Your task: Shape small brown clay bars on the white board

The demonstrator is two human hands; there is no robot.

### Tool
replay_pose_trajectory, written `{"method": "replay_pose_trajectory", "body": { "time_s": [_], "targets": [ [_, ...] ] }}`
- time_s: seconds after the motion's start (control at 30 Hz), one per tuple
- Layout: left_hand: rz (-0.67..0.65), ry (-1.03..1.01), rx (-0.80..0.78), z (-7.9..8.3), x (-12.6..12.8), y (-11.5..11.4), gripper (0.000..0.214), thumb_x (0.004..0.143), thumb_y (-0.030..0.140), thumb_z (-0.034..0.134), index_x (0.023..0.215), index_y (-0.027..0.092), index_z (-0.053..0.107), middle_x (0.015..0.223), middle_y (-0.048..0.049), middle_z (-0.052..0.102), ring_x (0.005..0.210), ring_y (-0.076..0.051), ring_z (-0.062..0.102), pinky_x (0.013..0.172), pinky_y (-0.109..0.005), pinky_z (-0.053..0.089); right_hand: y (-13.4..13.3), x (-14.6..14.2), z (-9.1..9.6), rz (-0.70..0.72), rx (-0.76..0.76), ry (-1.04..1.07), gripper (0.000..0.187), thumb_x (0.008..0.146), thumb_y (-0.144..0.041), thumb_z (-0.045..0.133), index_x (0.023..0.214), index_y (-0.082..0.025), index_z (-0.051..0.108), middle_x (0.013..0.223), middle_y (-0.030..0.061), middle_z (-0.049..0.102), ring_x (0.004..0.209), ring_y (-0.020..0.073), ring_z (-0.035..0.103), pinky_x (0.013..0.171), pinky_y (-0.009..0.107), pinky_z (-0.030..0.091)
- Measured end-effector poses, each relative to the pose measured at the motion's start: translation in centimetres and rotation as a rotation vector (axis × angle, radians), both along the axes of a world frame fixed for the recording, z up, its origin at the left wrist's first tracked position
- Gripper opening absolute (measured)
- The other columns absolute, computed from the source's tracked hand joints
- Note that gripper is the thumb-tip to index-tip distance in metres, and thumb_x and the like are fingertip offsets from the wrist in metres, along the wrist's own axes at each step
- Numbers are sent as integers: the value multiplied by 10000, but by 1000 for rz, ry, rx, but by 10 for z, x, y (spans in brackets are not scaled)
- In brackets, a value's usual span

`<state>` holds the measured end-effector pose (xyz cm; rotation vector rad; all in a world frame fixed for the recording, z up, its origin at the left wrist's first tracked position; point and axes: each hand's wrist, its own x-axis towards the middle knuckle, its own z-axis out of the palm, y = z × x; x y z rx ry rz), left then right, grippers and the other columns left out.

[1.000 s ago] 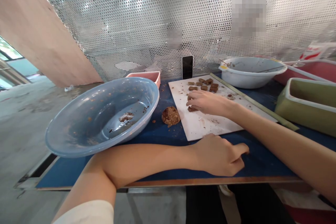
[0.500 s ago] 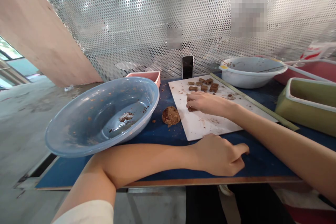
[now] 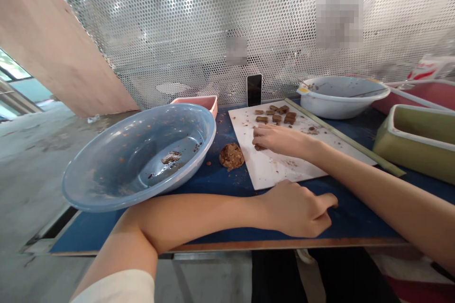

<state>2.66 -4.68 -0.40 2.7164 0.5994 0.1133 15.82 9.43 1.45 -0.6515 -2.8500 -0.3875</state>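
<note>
My right hand reaches over a white board, its fingers curled down on a small brown clay-like piece that shows only partly beneath them. Just beyond it, several short brown pieces lie grouped on the board among crumbs. My left hand rests loosely closed near the table's front edge, below the board, with nothing visible in it. Left of the board sits a crumbly brown lump on the blue tabletop.
A large blue basin with brown residue stands at left, a pink tray behind it. A phone leans against the perforated metal screen. Right are a greenish strip, a white basin and an olive trough.
</note>
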Motion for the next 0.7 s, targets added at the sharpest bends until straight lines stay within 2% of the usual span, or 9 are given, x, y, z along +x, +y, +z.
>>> {"method": "replay_pose_trajectory", "body": {
  "time_s": [0.1,0.27,0.47,0.7],
  "targets": [
    [2,-2,0,1,0,0,425,1083,365,476,1444,228,652,963,-60,833,872,-272,806,829,-404,616,2,1,-2,10,17,-1,178,1086,-170,585,995,-170,738,1018,102,674,1042,274,604,892,396,467],
    [-2,13,-10,2,0,0,438,1079,364,462,1450,221,646,985,-71,838,882,-284,810,822,-418,610,2,4,1,30,18,21,188,1112,-197,561,1126,-146,741,1038,109,687,1056,284,619,890,405,478],
    [-1,14,0,0,0,0,445,1075,366,461,1456,226,642,972,-66,836,855,-280,805,803,-414,607,-3,4,6,17,6,10,170,1100,-198,600,988,-160,723,1000,99,664,1007,269,607,861,381,458],
    [0,1,-5,0,0,0,438,1075,369,478,1453,228,648,978,-60,837,861,-264,803,811,-391,606,-2,3,4,6,7,8,185,1103,-187,571,1002,-154,723,998,105,655,1022,280,605,880,395,466]
  ]
}}
